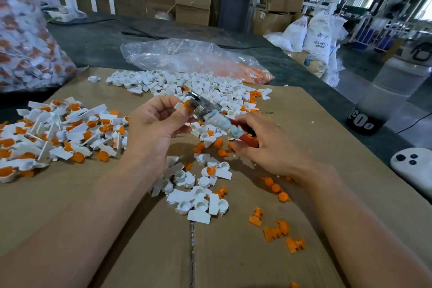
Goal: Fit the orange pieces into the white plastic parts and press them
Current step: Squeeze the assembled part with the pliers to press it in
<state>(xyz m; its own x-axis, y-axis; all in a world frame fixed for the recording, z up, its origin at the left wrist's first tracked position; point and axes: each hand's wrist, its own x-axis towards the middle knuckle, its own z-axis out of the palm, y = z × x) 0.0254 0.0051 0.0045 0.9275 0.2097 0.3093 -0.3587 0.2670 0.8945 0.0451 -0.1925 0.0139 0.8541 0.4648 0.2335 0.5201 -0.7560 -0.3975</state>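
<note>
Right now the pressing step is going on. The left hand [152,124] pinches one white part [179,105] with an orange piece [187,103] in it, held up over the middle of the cardboard [304,124]. The right hand [271,149] grips the red handle of a metal tool [203,106]. The tool's head is right at the orange piece. Next, I think, the right hand must squeeze until the orange piece sits all the way in. Then the part can go on the done pile [58,128] at the left, and a new one comes from the near heap [198,196].
</note>
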